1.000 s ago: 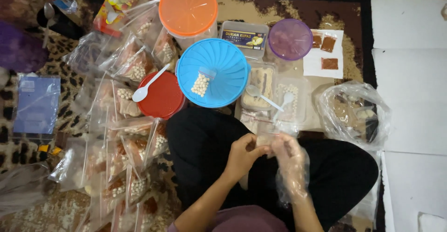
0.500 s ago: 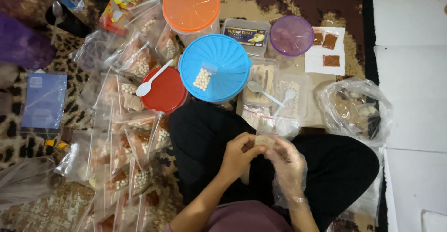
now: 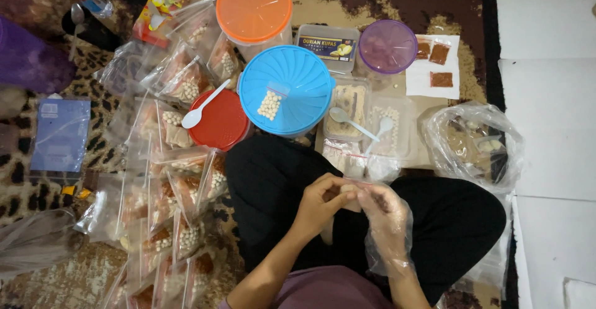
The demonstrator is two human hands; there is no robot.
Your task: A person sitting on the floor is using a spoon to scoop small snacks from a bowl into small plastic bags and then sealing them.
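Head camera looks straight down on a person seated cross-legged, both hands meeting over the lap just below the blue lid. Bare left hand and right hand, which wears a loose clear plastic glove, both have their fingertips pinched together on a small clear zip pouch held between them. On the blue lid lies another small pouch of white pellets. Left of the blue lid sits a red lid with a white plastic spoon on it, and farther left filled pouches lie spread over the rug. Right of the blue lid stand two clear tubs with spoons in them; above it is an orange-lidded jar.
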